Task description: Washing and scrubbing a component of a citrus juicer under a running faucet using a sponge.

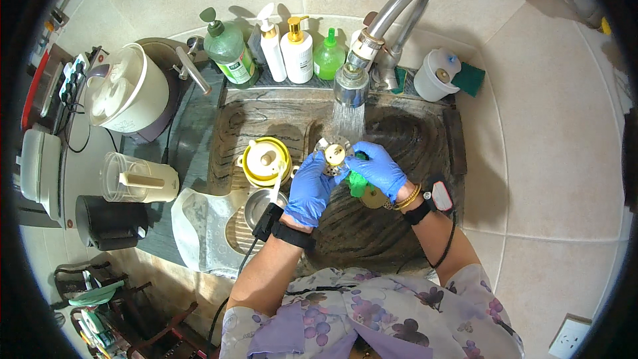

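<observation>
My blue-gloved left hand (310,188) grips a small round part with a cream centre (335,154) and a paler, perforated-looking rim, just under the running water. My right hand (379,167), gloved in blue too, is closed on a green scrubbing cloth (357,184) beside that part. Below the right wrist lies a yellowish round piece (375,198), partly covered by the hand. Left of my hands, a cream lid with a knob (266,157) rests on a yellow-rimmed bowl. A metal bowl (259,209) stands nearer, partly behind my left wrist.
Water pours from the curved tap (352,86) into the dark stone sink (399,239). Along the back ledge stand several pump bottles (296,56) and a white tub (435,76) with a green pad. A white-and-purple appliance (129,96) and a clear jug (126,171) occupy the left counter.
</observation>
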Tool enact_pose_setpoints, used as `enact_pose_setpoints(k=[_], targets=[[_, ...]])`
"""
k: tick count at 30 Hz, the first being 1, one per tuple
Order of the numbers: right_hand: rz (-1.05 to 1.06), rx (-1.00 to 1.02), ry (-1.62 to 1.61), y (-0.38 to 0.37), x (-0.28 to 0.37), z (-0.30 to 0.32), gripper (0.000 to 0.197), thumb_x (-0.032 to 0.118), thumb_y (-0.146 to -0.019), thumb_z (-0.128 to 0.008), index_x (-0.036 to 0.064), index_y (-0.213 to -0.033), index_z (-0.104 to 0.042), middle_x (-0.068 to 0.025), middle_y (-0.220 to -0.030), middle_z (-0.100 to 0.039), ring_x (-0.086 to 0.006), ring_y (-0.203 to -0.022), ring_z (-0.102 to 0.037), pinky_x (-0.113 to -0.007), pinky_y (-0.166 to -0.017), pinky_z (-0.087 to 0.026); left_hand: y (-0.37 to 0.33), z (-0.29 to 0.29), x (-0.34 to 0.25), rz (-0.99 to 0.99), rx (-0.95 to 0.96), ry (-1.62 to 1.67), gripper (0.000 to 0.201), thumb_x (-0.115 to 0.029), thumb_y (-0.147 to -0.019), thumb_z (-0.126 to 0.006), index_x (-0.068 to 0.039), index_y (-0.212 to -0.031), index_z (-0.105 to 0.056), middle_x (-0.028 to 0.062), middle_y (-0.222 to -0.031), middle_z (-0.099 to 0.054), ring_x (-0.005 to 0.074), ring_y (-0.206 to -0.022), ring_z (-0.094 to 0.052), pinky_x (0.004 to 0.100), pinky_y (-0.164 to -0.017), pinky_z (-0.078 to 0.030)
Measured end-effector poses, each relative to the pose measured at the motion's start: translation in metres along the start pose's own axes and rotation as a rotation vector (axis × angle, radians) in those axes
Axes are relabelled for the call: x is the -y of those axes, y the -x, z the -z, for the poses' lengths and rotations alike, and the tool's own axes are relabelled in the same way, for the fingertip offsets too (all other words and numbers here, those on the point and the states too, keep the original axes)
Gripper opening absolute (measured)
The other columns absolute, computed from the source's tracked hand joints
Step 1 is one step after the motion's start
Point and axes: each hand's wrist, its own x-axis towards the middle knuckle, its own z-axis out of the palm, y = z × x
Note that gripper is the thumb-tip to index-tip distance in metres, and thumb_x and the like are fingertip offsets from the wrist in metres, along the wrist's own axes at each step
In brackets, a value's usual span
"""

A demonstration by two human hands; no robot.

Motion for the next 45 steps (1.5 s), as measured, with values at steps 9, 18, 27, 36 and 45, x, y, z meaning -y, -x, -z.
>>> enact_pose_setpoints(k=[9,18,27,36,45], targets=[[-0.053,0.0,-0.134,0.001,0.001,-0.002,0.014,0.01,-0.076,-0.059,-0.0023,-0.081,-0.056,-0.0051,-0.068,-0.054,-0.0076,-0.065,-0.047,-0.027,-0.058,-0.042,0.003,-0.002,-0.002,0.013,0.02,0.019,0.023,-0.014,-0.091,-0.042,-0.003,-0.111,-0.049,0.0105,-0.105,-0.056,0.0228,-0.094,-0.056,0.0389,-0.078,-0.051],[0.047,-0.029,-0.04,-0.004,-0.01,0.008,0.018,0.006,-0.078,-0.057,-0.0006,-0.095,-0.056,-0.0033,-0.08,-0.058,-0.0082,-0.072,-0.051,-0.025,-0.065,-0.045,-0.004,0.012,0.0,-0.001,0.0,-0.062,0.027,-0.02,-0.091,-0.043,-0.006,-0.113,-0.049,0.0091,-0.104,-0.056,0.0225,-0.093,-0.056,0.0403,-0.081,-0.048],[0.039,-0.158,-0.349,-0.015,0.01,0.019,0.03,0.004,-0.084,-0.052,-0.0009,-0.113,-0.05,-0.0057,-0.088,-0.059,-0.011,-0.068,-0.055,-0.026,-0.062,-0.048,-0.006,0.011,-0.012,-0.012,-0.093,-0.019,0.027,-0.02,-0.091,-0.044,-0.008,-0.115,-0.049,0.0078,-0.106,-0.056,0.0217,-0.093,-0.056,0.0401,-0.08,-0.047],[0.035,-0.17,-0.269,-0.014,0.02,0.017,0.021,0.007,-0.083,-0.056,0.0003,-0.102,-0.054,-0.007,-0.078,-0.06,-0.0126,-0.06,-0.055,-0.027,-0.052,-0.047,-0.013,-0.002,-0.013,-0.015,0.021,0.01,0.026,-0.011,-0.089,-0.044,-0.002,-0.113,-0.045,0.0133,-0.107,-0.054,0.0274,-0.095,-0.056,0.0431,-0.083,-0.048],[0.302,-0.244,0.627,0.0,0.012,-0.02,0.02,0.012,-0.077,-0.057,0.0043,-0.094,-0.051,-0.0191,-0.086,-0.054,-0.0378,-0.079,-0.053,-0.044,-0.067,-0.043,-0.018,0.006,0.014,-0.13,-0.097,-0.1,0.017,-0.009,-0.089,-0.045,-0.004,-0.104,-0.049,0.0088,-0.092,-0.057,0.0184,-0.077,-0.059,0.0296,-0.067,-0.052]])
